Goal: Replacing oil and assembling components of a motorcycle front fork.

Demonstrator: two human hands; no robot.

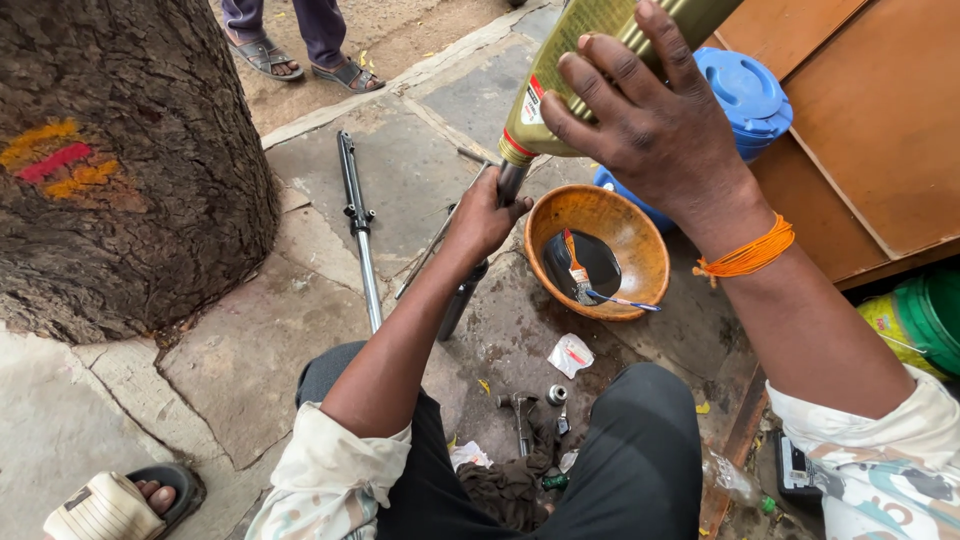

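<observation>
From the head view, the right hand point(655, 130) wraps one tilted olive oil bottle point(570, 60), its neck meeting the one fork tube point(478, 265) that the left hand point(485, 215) grips closed. A second fork tube point(358, 225) lies on the stone pavement point(250, 340), beside one orange bowl point(625, 225) holding one brush point(578, 270), near a tree trunk point(130, 160).

My left hand point(487, 215) is clenched in a fist, arm stretched forward and down. My right hand point(640, 125) is raised higher, fingers spread and curled, wrist bent.
</observation>
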